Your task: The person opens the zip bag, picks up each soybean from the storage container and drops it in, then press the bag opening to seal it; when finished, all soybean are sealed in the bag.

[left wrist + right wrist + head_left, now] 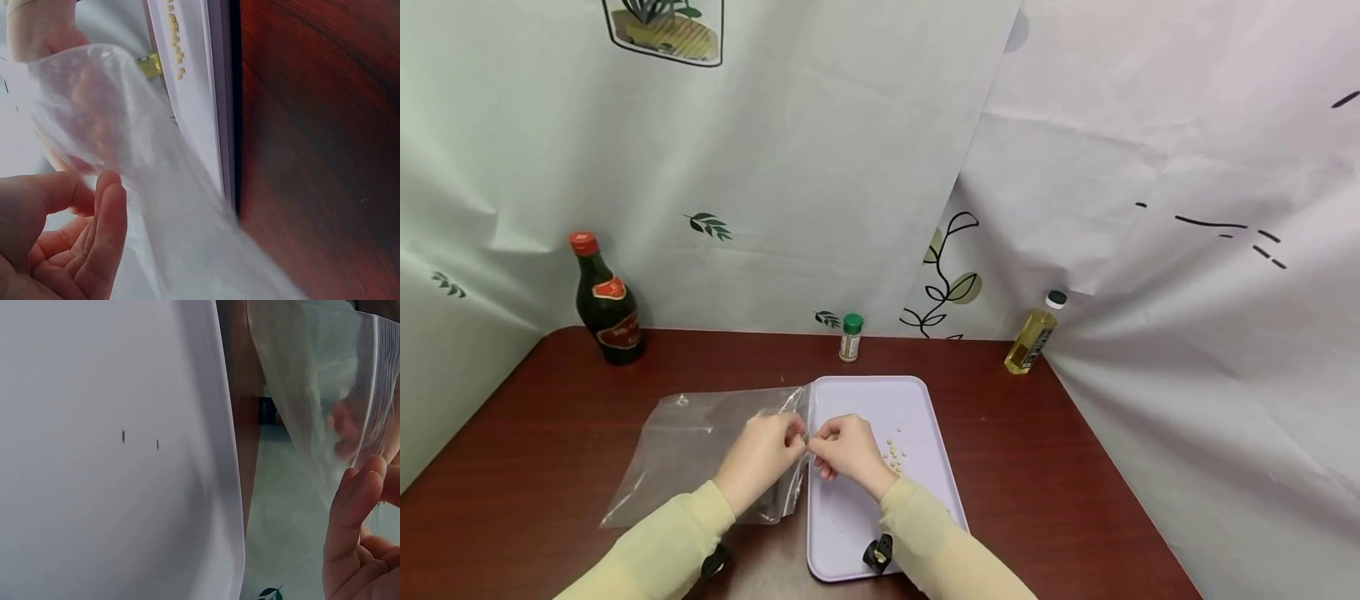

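Observation:
A clear zip bag [681,454] spreads across the table on the left, its zip edge [370,381] toward the right. My left hand [765,450] pinches that edge between thumb and fingers, also seen with the plastic in the left wrist view. Close beside it, my right hand [847,450] pinches the same edge with thumb and forefinger. The right hand is over a pale lilac tray [850,525]. Small yellowish pieces [895,463] lie loose on the tray, right of that hand. In the left wrist view the film rises between the two hands.
At the back left stands a dark bottle with a red cap [606,308]. A small green-capped jar [850,337] is behind the tray, and a bottle of yellow liquid [1032,337] stands back right. White patterned cloth [820,167] hangs behind the reddish-brown table [1037,492].

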